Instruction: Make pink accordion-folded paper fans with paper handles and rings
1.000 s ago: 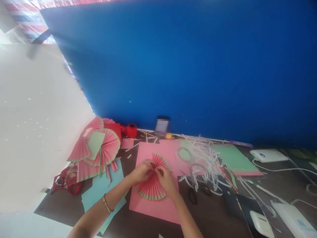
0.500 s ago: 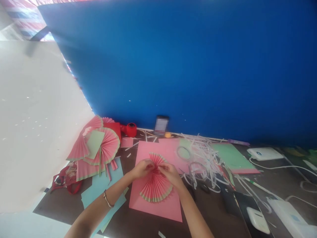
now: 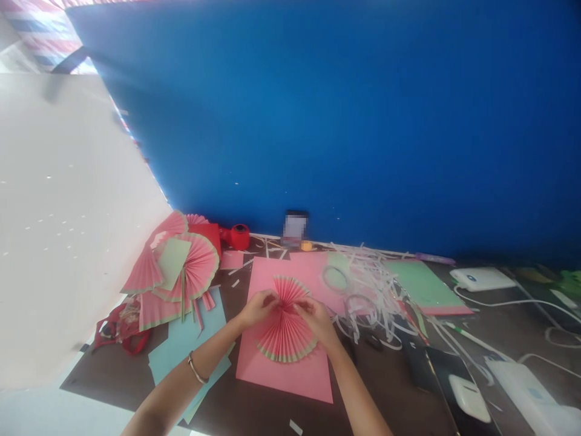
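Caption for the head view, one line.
Two hands on a pleated pink fan above pink paper, paper strips nearby.

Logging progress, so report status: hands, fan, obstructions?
Left hand and right hand at fan's centre. Pleated fan spread over pink sheet. Paper strips lie right.

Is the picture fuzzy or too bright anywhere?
In the head view, glare pales the striped sheet, upper left; the blue board darkens toward the right; the paper strips look soft; the small thing at its foot is blocky, but the pink fan's folds show.
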Action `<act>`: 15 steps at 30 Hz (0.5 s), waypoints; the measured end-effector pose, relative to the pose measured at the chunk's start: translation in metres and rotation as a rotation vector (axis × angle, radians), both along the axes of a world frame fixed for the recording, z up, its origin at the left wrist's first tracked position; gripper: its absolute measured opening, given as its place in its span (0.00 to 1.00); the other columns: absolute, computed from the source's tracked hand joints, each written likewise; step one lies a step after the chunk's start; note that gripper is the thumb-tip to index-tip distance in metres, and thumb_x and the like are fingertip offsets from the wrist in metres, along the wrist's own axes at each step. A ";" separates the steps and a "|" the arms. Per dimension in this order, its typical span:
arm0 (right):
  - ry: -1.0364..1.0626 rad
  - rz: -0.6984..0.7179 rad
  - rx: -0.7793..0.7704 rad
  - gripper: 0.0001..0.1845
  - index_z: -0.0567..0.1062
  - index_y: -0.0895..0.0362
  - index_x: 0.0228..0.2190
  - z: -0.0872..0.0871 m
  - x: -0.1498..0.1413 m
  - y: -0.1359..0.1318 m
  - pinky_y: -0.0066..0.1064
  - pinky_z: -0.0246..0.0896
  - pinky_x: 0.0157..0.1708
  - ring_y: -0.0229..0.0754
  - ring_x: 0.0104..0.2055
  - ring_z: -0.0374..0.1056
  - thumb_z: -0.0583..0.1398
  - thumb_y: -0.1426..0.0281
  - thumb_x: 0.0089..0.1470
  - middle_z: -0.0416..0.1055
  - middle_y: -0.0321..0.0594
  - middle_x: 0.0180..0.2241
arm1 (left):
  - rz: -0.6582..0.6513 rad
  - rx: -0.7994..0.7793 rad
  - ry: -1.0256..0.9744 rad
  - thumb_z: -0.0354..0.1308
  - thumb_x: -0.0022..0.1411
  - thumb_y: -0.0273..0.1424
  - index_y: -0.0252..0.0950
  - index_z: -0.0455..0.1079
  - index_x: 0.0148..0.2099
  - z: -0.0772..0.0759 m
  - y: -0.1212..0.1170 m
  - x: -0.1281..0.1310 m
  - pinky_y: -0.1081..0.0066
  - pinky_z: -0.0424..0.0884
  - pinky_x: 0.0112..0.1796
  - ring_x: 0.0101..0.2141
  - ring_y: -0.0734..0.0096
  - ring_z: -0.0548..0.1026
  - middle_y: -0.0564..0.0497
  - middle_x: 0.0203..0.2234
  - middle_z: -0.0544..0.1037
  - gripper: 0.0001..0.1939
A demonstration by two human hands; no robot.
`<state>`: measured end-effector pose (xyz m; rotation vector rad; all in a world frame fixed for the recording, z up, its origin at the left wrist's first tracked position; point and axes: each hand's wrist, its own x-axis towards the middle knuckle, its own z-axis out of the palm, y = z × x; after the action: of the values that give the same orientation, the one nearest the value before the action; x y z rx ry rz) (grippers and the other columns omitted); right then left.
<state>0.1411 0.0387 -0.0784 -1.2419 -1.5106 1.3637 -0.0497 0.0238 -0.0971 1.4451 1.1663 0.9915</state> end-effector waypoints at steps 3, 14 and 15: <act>-0.033 -0.017 0.044 0.17 0.75 0.59 0.29 -0.001 0.002 0.000 0.38 0.66 0.38 0.46 0.35 0.71 0.62 0.58 0.43 0.75 0.46 0.31 | 0.045 -0.058 -0.097 0.53 0.58 0.36 0.32 0.64 0.31 -0.004 0.001 0.000 0.70 0.70 0.34 0.30 0.71 0.75 0.49 0.27 0.75 0.11; -0.478 -0.244 0.382 0.12 0.71 0.56 0.36 -0.014 -0.026 -0.036 0.39 0.61 0.38 0.47 0.37 0.67 0.49 0.70 0.55 0.71 0.47 0.35 | 0.118 -0.171 -0.261 0.54 0.55 0.46 0.34 0.60 0.30 -0.016 -0.003 0.014 0.68 0.72 0.29 0.25 0.71 0.75 0.53 0.22 0.72 0.19; -0.575 -0.240 0.442 0.14 0.71 0.56 0.38 -0.018 -0.028 -0.039 0.39 0.61 0.37 0.48 0.38 0.67 0.48 0.72 0.56 0.71 0.47 0.36 | 0.122 -0.168 -0.259 0.54 0.55 0.46 0.34 0.60 0.30 -0.017 -0.004 0.015 0.68 0.72 0.30 0.25 0.71 0.75 0.53 0.22 0.72 0.18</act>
<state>0.1127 -0.0001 -0.0964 -1.5250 -1.8388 0.4862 -0.0351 0.0199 -0.1137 1.0883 1.1262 1.1012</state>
